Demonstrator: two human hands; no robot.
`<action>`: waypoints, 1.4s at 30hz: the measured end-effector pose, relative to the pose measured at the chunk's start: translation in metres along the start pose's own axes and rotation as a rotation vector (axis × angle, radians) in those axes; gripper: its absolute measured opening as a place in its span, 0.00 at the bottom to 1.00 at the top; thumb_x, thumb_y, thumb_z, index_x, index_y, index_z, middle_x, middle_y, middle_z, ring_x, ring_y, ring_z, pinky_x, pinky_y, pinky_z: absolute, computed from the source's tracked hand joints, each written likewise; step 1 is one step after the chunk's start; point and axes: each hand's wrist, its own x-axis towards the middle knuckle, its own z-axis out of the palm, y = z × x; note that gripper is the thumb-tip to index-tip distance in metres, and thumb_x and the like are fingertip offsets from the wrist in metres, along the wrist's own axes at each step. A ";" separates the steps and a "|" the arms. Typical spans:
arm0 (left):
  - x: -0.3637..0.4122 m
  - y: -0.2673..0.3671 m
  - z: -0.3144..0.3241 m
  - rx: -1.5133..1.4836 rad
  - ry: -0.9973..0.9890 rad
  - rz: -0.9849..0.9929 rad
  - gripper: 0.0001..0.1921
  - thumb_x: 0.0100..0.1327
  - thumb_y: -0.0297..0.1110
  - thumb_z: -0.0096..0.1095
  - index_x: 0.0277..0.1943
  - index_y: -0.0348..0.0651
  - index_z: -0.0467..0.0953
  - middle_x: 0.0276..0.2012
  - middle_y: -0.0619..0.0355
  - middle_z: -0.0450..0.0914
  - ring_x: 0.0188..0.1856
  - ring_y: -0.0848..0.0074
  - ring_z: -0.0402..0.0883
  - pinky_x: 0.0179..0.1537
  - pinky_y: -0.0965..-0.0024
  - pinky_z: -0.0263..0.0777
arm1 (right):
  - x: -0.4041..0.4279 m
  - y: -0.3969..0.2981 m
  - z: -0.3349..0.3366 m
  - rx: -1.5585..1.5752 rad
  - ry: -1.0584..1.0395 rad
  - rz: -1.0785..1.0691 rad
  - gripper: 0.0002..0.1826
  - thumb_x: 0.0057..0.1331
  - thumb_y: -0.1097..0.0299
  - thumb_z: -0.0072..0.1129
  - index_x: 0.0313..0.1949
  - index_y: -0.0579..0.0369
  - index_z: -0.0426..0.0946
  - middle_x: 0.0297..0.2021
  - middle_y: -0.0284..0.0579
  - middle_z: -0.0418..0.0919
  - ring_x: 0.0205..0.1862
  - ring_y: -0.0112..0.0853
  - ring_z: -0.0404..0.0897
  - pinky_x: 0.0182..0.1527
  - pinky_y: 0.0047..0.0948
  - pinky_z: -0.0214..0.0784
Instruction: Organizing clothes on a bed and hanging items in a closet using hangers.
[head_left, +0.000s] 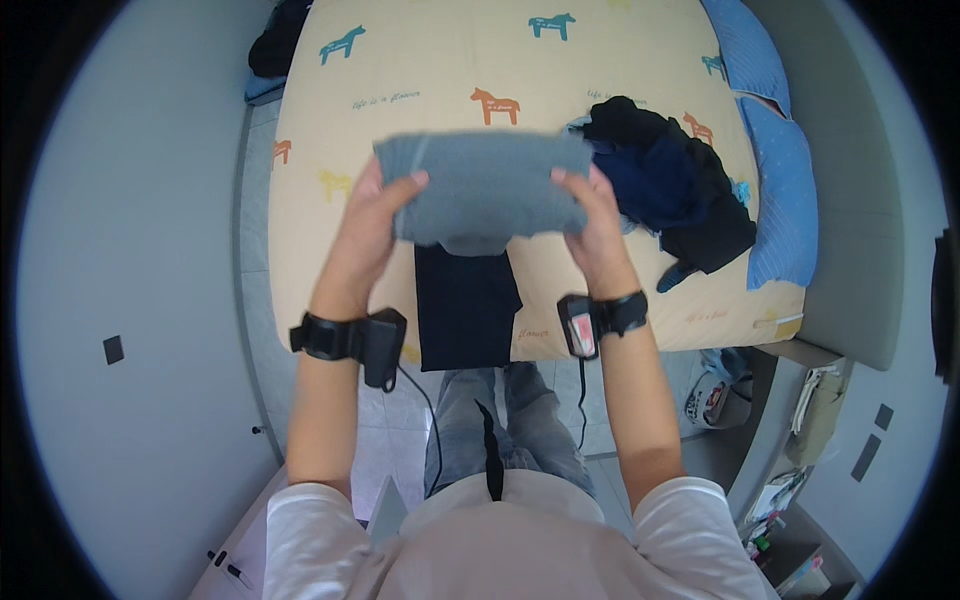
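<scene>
A folded grey-blue garment (487, 187) is held up over the bed, stretched between both hands. My left hand (371, 206) grips its left end, thumb on top and fingers underneath. On the right end, my right hand (596, 206) has the same hold. Below the garment, a folded black garment (465, 315) lies at the near edge of the bed; its far end is hidden behind the grey-blue one. To the right, a heap of dark clothes (645, 172) in black and navy rests on the sheet. A dark sock (675, 276) sticks out at its near side.
The bed (420, 67) has a cream sheet printed with horses. Blue pillows (784, 195) line its right side by the padded headboard (847, 187). Dark items (277, 45) sit beyond the far left corner. A nightstand (750, 390) with bags stands at right. Cables hang from both wrist straps.
</scene>
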 end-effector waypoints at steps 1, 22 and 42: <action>0.001 0.022 0.003 0.017 0.007 0.047 0.27 0.60 0.28 0.55 0.61 0.30 0.59 0.55 0.47 0.70 0.56 0.69 0.69 0.59 0.70 0.60 | 0.007 -0.018 0.015 0.034 -0.041 -0.063 0.17 0.60 0.72 0.54 0.49 0.63 0.70 0.44 0.42 0.76 0.46 0.27 0.74 0.50 0.25 0.65; -0.280 -0.452 -0.205 0.996 0.116 -0.974 0.22 0.56 0.33 0.58 0.51 0.30 0.64 0.39 0.44 0.75 0.42 0.62 0.76 0.42 0.66 0.69 | -0.188 0.308 -0.123 -1.044 0.025 0.807 0.32 0.57 0.63 0.58 0.57 0.66 0.59 0.47 0.62 0.74 0.50 0.43 0.75 0.53 0.33 0.66; -0.096 -0.241 -0.115 0.368 0.233 -0.470 0.20 0.68 0.37 0.40 0.60 0.42 0.58 0.49 0.47 0.76 0.48 0.65 0.76 0.48 0.65 0.70 | -0.022 0.067 -0.322 -1.211 1.011 0.031 0.36 0.52 0.60 0.63 0.56 0.65 0.61 0.53 0.66 0.66 0.56 0.54 0.65 0.60 0.40 0.57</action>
